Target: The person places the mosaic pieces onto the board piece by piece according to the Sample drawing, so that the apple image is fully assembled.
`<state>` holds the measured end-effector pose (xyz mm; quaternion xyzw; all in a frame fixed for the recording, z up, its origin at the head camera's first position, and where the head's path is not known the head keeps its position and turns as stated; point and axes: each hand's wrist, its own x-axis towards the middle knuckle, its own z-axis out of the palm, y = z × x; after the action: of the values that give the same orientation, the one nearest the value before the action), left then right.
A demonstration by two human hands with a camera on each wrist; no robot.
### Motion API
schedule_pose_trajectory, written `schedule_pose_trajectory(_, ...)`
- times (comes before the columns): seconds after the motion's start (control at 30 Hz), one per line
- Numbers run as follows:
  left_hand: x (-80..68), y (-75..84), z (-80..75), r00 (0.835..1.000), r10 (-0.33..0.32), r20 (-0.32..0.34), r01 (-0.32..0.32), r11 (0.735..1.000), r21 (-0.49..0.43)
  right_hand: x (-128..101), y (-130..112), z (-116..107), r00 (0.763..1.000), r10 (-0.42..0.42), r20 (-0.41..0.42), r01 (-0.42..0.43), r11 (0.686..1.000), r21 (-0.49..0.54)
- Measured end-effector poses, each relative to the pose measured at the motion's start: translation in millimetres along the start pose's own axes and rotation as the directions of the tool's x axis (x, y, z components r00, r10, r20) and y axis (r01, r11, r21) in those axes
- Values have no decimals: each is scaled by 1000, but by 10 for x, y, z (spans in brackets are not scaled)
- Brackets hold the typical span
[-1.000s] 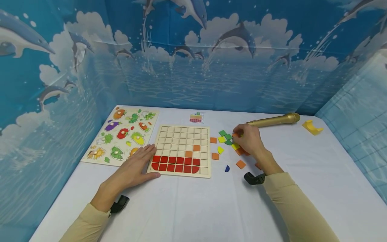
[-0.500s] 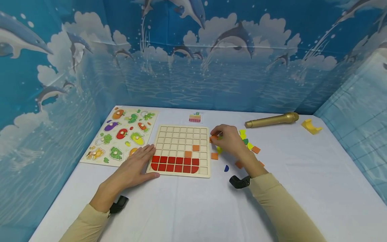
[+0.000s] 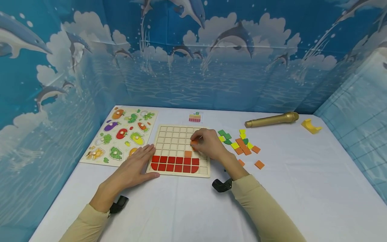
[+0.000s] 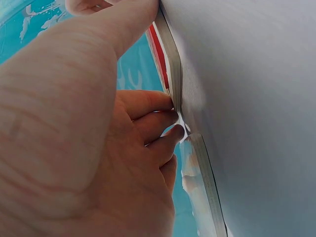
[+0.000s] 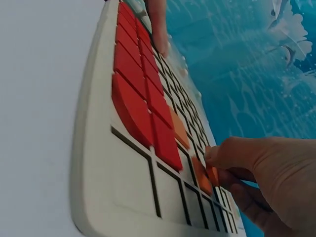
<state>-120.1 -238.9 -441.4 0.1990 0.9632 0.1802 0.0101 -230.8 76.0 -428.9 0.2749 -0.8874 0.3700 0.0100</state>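
The right hand is pinching an orange tile between thumb and fingertips — holding it over the grid board, just above the red tiles. The left hand is lying flat, fingers extended together, touching the board's left edge — loose tiles are lying right of the board.

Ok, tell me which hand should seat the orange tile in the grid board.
Right. The right hand already pinches the orange tile over the grid board; the left hand lies flat, steadying its edge.
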Motion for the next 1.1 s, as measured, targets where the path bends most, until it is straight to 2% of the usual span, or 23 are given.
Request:
schedule_pose_trajectory(0.23, 0, -14, 10, 1000, 9, -4, -9, 1000, 4, -8, -28, 142, 999, -35, 30, 35, 999, 22)
schedule_pose_trajectory(0.63, -2, -24, 12, 1000, -16, 23, 16, 1000, -2, -80, -16, 228, 999, -47, 3, 47, 997, 58)
schedule_pose_trajectory(0.8, -7, -24, 10, 1000, -13, 13, 13, 1000, 0, -95, -2, 149, 999, -16, -44, 18, 998, 58)
schedule_pose_trajectory(1.1, 21, -35, 2, 1000, 2, 10, -2, 1000, -6, -105, 164, -183, 991, 98, -96, -102, 994, -33)
